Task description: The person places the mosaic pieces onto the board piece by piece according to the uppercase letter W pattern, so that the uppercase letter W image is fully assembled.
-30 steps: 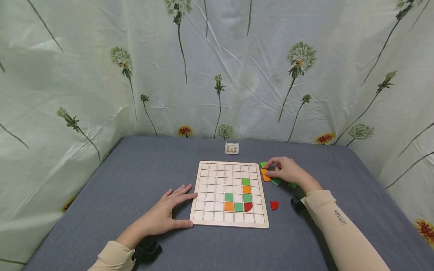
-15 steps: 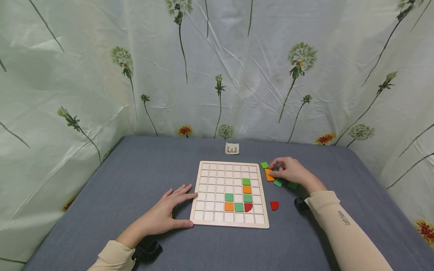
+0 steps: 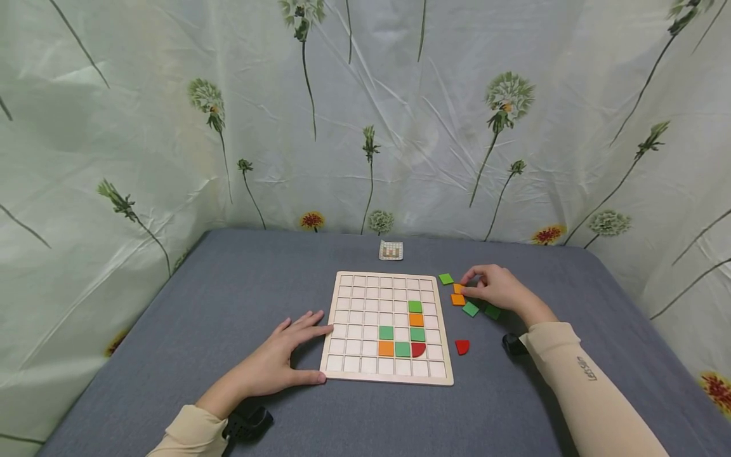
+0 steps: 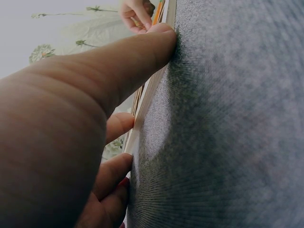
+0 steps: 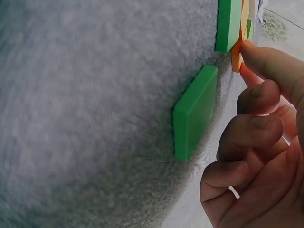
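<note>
My left hand (image 3: 274, 362) lies spread at the left side of the wooden grid board (image 3: 394, 380), thumb and fingertips at its edge. In the left wrist view, the left thumb (image 4: 137, 54) is straight along that edge. To the right of the board, my right hand (image 3: 497, 291) pinches an orange square tile (image 3: 457, 288) between thumb and index finger, low over the cloth. The right wrist view shows the tile's orange edge (image 5: 235, 61) at the fingertips; the other fingers are curled. A second orange tile (image 3: 457, 299) lies just in front of it.
Green tiles (image 3: 471, 309) lie close around the right hand, with a light green tile (image 3: 445, 278) behind. A red quarter-round piece (image 3: 462, 347) sits nearer. Several coloured pieces fill cells of the board. A small pattern card (image 3: 391, 251) lies beyond it.
My right hand has moved a little to the right, away from the board, and the orange tiles have shifted right too, now looking more separate. The left hand and board have stayed put.
</note>
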Action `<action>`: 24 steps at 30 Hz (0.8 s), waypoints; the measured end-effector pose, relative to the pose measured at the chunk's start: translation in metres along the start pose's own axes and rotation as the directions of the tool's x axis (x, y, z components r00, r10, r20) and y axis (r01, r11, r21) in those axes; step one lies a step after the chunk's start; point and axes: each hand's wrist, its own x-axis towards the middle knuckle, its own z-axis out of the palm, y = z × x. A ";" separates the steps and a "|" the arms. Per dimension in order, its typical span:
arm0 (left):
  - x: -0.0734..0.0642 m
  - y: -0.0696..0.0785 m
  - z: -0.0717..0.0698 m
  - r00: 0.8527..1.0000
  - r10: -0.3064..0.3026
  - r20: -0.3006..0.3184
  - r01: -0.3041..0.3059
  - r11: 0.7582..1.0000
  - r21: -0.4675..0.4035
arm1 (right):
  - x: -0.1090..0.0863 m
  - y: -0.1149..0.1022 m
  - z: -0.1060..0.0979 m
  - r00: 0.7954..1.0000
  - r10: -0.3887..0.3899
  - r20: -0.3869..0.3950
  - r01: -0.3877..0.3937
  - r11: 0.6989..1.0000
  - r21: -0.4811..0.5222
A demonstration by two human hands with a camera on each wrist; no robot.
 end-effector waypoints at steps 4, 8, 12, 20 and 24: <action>0.001 -0.001 0.000 1.000 -0.005 0.009 0.005 1.000 -0.004 | 0.001 0.003 -0.001 1.000 0.012 -0.006 -0.012 1.000 -0.010; 0.001 -0.001 0.000 1.000 -0.007 0.014 0.007 1.000 -0.005 | 0.001 0.007 -0.004 1.000 0.016 -0.014 -0.016 1.000 -0.021; 0.002 -0.001 0.000 1.000 -0.011 0.016 0.011 1.000 -0.006 | 0.000 0.012 -0.007 1.000 -0.004 -0.016 0.004 0.999 -0.039; 0.001 0.000 -0.001 1.000 -0.016 0.013 0.016 1.000 -0.006 | -0.001 0.019 -0.009 1.000 -0.015 -0.017 0.014 0.999 -0.040; 0.000 0.001 -0.001 1.000 -0.013 0.012 0.013 1.000 -0.011 | -0.002 0.017 -0.008 1.000 -0.027 -0.012 0.026 0.999 -0.031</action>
